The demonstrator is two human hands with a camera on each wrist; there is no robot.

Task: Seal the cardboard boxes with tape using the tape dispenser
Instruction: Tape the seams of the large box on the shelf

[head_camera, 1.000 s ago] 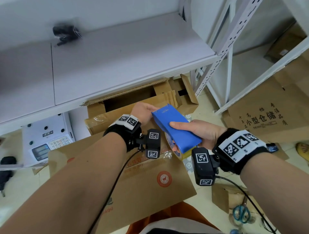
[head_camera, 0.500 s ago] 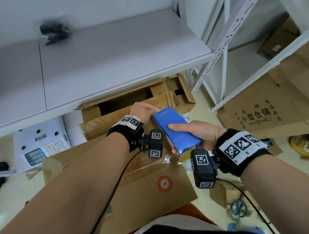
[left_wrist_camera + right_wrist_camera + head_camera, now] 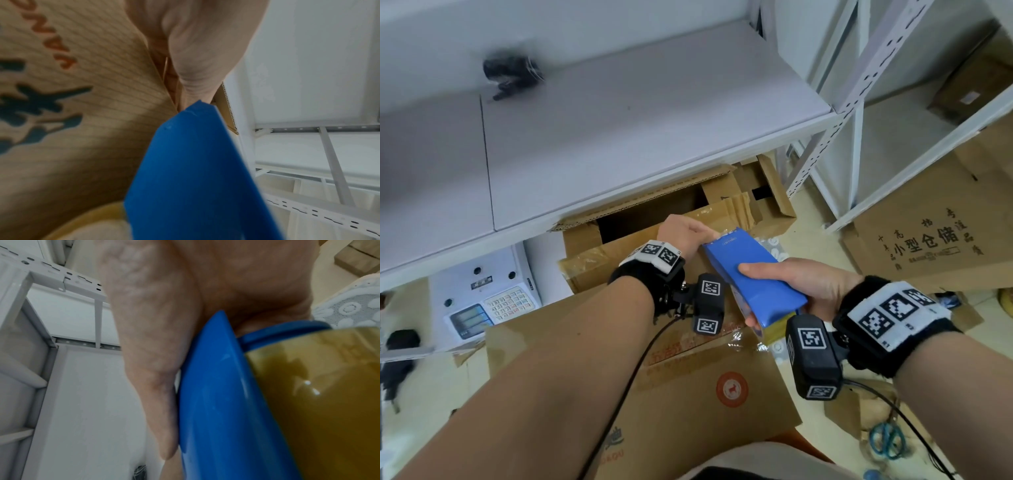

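Both hands are up at the far edge of the cardboard box (image 3: 681, 394) that sits in front of me on the floor. With my right hand (image 3: 801, 284) I grip the blue tape dispenser (image 3: 753, 277), thumb laid flat along its top face and fingers wrapped under the near end; the right wrist view shows the palm tight against the blue shell and the amber roll of tape (image 3: 320, 402) just beside it. The dispenser points away from me and to the left, its far tip touching my left hand (image 3: 685, 233).

My left hand rests on the far top edge of the box, fingers reaching toward the dispenser's tip. From the left wrist view I see the heel of the hand against the cardboard and the blue tip meeting it, but the fingertips are hidden, so I cannot tell whether they pinch the tape or just press down.

Shiny clear tape (image 3: 743, 339) lies wrinkled along the box's top seam, near the dispenser's near end. The box carries a round red logo (image 3: 731, 389) on its near flap.

Beyond it, under the white shelf (image 3: 637, 113), an open cardboard box (image 3: 654, 212) shows a dark interior. To the left on the floor sits a white scale with a keypad (image 3: 482, 301). A dark blurred object (image 3: 512, 73) lies on the shelf at far left. At far right a flattened carton with black printed characters (image 3: 928, 236) leans by the rack upright (image 3: 859, 96), and teal-handled scissors (image 3: 887, 442) lie on the floor at near right.
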